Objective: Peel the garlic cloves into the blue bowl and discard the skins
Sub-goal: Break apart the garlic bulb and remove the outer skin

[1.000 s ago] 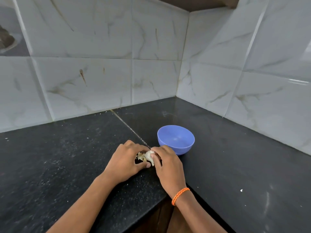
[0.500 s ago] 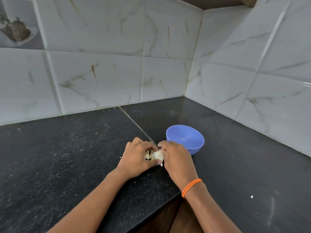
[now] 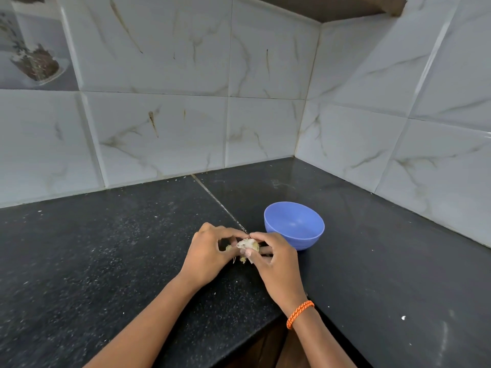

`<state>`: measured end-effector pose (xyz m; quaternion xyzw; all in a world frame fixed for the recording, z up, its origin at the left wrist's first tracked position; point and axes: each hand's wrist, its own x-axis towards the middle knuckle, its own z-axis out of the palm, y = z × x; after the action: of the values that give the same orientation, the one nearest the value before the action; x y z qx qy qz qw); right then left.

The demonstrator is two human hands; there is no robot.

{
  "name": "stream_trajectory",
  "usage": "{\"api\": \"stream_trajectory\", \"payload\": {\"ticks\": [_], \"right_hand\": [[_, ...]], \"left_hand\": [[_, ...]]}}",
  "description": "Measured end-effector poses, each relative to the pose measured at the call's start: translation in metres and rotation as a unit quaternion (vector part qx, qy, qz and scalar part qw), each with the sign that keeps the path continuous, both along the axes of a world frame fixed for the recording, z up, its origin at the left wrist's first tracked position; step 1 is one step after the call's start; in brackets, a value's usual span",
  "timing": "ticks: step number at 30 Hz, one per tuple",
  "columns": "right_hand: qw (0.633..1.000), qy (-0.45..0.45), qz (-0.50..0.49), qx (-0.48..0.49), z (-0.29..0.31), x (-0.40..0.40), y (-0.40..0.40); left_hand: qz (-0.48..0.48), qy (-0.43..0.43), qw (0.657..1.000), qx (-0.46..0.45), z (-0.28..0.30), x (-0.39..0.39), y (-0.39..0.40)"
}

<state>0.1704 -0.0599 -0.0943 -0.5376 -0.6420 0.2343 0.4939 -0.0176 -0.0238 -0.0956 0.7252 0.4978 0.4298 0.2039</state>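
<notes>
Both hands are now prying the garlic [image 3: 247,244] apart: my left hand [image 3: 210,254] and right hand [image 3: 276,261] pinching it just beside the blue bowl [image 3: 295,225]; I'm judging cloves are loosening.

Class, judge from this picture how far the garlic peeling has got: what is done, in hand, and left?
Done: nothing yet; the blue bowl looks empty. In hand: both the left hand and right hand pinch the garlic above the counter. Left: peeling cloves into the bowl, discarding skins.
</notes>
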Motion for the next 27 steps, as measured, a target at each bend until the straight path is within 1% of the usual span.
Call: {"api": "stream_trajectory", "payload": {"ticks": [5,8,10,12,15,20,27], "right_hand": [[0.997,0.065,0.048,-0.001,-0.001,0.003,0.0],[0.996,0.077,0.049,-0.013,-0.005,0.007,0.002],[0.993,0.107,0.049,-0.029,-0.007,0.007,0.003],[0.993,0.105,0.041,-0.028,-0.008,0.005,0.004],[0.997,0.074,0.018,-0.009,-0.011,0.004,0.006],[0.998,0.068,-0.003,-0.004,-0.01,0.006,0.008],[0.994,0.11,0.011,-0.013,-0.008,0.012,0.011]], "left_hand": [[0.005,-0.003,1.0,-0.01,0.008,0.002,-0.01],[0.005,-0.012,1.0,-0.01,0.013,0.004,-0.014],[0.004,-0.015,1.0,-0.017,0.016,0.004,-0.016],[0.003,-0.012,1.0,-0.023,0.018,0.003,-0.017],[0.004,-0.007,1.0,-0.018,0.019,0.004,-0.019],[0.009,0.002,1.0,-0.015,0.017,0.006,-0.017],[-0.024,-0.026,0.999,-0.026,0.022,0.008,-0.022]]}}
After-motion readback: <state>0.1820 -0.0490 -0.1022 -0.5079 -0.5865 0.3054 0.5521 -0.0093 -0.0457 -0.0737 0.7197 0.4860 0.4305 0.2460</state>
